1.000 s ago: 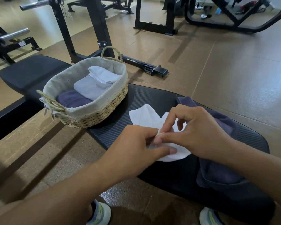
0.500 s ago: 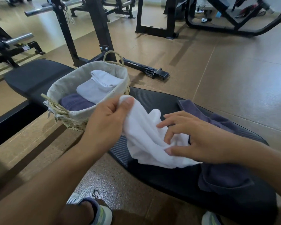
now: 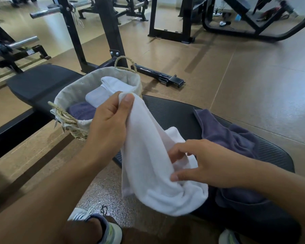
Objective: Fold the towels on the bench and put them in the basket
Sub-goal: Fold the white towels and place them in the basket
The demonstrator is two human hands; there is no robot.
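1. Leftmost, the black bench (image 3: pixel 42 81) pad runs from upper left down to lower right; the woven basket (image 3: pixel 72 124) with grey cloth lining sits on it, rope handles at both ends.
2. Inside the basket: folded purple towel (image 3: pixel 81 110) at the near end, pale folded towel (image 3: pixel 97 95) in the middle, white folded towel (image 3: pixel 116 84) at the far end (all three touching).
3. Left hand (image 3: pixel 109 124) raised just beside the basket's near-right rim, thumb and curled fingers pinching the top edge of the white towel (image 3: pixel 148 164).
4. White towel hangs bunched from that pinch, lower part draped over the bench's near edge.
5. Right hand (image 3: pixel 209 166) lower, fingers partly curled and thumb extended, gripping a fold of the same white towel near its middle.
6. Loose purple towel (image 3: pixel 232 138) lies unfolded on the bench to the right, partly under the right wrist and touching the white one.
7. Bottom edge: two sneakers (image 3: pixel 111 231) on the brown floor (image 3: pixel 253 76); weight racks (image 3: pixel 109 32) behind (far end blurry).
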